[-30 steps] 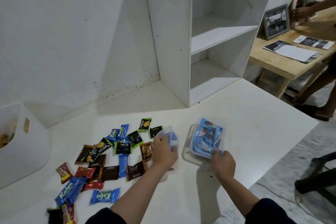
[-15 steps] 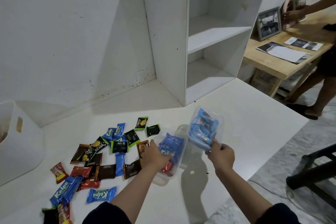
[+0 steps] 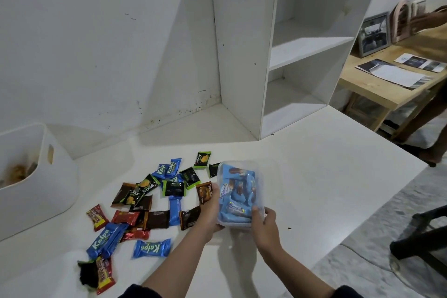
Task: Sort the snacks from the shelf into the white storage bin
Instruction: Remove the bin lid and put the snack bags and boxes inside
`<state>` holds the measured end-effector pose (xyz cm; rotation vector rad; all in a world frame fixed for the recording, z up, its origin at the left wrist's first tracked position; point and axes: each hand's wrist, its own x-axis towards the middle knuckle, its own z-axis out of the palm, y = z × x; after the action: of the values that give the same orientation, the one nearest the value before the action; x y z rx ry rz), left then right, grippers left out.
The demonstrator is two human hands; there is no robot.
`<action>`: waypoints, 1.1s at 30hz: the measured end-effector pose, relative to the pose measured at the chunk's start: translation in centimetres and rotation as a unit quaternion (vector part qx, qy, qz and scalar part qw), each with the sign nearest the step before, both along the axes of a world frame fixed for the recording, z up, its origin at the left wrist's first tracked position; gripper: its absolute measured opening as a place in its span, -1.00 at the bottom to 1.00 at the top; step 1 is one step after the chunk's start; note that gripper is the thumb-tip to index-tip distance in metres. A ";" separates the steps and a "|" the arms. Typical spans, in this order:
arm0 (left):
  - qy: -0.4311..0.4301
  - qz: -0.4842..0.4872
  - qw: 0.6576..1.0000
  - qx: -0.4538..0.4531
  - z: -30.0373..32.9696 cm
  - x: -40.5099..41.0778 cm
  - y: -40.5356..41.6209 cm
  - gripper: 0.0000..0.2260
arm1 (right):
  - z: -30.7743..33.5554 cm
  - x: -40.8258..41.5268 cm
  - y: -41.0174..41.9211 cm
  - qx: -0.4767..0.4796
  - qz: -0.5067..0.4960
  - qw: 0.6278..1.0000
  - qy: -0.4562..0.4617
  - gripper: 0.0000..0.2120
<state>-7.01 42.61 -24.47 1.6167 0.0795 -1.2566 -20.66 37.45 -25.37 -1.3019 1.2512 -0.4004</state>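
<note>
Table (image 3: 326,189), white and broad, fills the lower view and carries everything else. Against the wall at its back stands a white shelf unit (image 3: 244,43), its visible compartments bare. At the far left sits the white storage bin (image 3: 41,191), with something brownish lying inside. Between the bin and the hands, loose snacks (image 3: 154,203) are scattered flat on the table: blue, black-and-green, brown and red wrappers, some overlapping. Just right of that scatter, a clear plastic box (image 3: 238,195) packed with blue snack packets is held above the table surface by both hands. The left hand (image 3: 211,215) grips its left side, fingers curled under the edge. The right hand (image 3: 264,224) grips the near right corner, thumb on top and fingers wrapped beneath.
</note>
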 end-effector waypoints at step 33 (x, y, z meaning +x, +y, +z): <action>-0.311 0.258 0.914 0.044 19.8 37.8 41.4 -0.51 | 20.5 44.6 31.0 0.102 0.360 0.916 -0.142 -0.90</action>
<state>30.76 84.05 -4.69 1.8471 0.1519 -0.3109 23.92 68.48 -4.89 -1.3647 0.4913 0.0737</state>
